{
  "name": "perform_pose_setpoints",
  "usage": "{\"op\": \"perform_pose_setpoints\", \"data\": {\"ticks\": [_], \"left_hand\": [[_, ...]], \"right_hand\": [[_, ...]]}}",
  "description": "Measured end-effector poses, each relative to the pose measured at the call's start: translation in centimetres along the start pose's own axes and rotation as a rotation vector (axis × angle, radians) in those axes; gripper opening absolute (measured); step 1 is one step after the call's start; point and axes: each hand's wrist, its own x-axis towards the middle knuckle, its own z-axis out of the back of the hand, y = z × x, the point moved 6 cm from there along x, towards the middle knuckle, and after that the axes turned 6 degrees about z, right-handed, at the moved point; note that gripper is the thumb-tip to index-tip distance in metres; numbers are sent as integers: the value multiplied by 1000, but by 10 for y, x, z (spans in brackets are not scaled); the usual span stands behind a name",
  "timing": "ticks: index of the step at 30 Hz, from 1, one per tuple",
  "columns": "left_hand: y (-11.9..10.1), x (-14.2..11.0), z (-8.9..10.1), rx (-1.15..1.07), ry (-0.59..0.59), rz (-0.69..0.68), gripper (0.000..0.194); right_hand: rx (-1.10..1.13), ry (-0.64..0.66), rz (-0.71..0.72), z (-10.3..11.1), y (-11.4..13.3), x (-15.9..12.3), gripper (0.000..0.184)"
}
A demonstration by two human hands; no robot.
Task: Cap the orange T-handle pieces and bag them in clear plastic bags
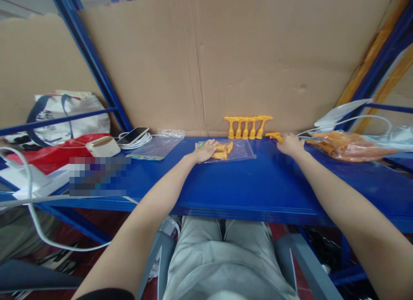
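Note:
My left hand (206, 151) lies flat on a clear plastic bag (243, 150), its fingers stretched over the yellow T-shaped plastic pieces (222, 155) inside, which look like toy hammers. Part of the bag is hidden under that hand. At the back of the table, my right hand (291, 144) is closed around one end of a yellow T-shaped plastic piece (273, 135); its fingertips are partly hidden. Between the hands, several matching pieces (245, 127) stand upright in a row against the cardboard.
Right of my right hand sits a clear bag full of orange pieces (351, 146). A flat clear bag (158, 146), a phone (134, 135) on a coiled white cable, and a white case (103, 146) are at left. Cardboard (251, 54) walls the back of the blue table (245, 184).

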Motion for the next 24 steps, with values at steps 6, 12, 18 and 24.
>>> {"op": "perform_pose_setpoints", "data": {"ticks": [6,12,18,24], "left_hand": [[11,-1,7,34,-13,47,57],[14,-3,10,61,-28,63,56],[13,-7,12,122,-44,96,58],[21,-12,17,43,-124,253,65]], "right_hand": [[-119,192,-33,-3,5,-1,47],[18,136,103,12,22,3,46],[-47,214,236,-4,23,3,48],[-154,343,331,-11,36,-5,44]]}}
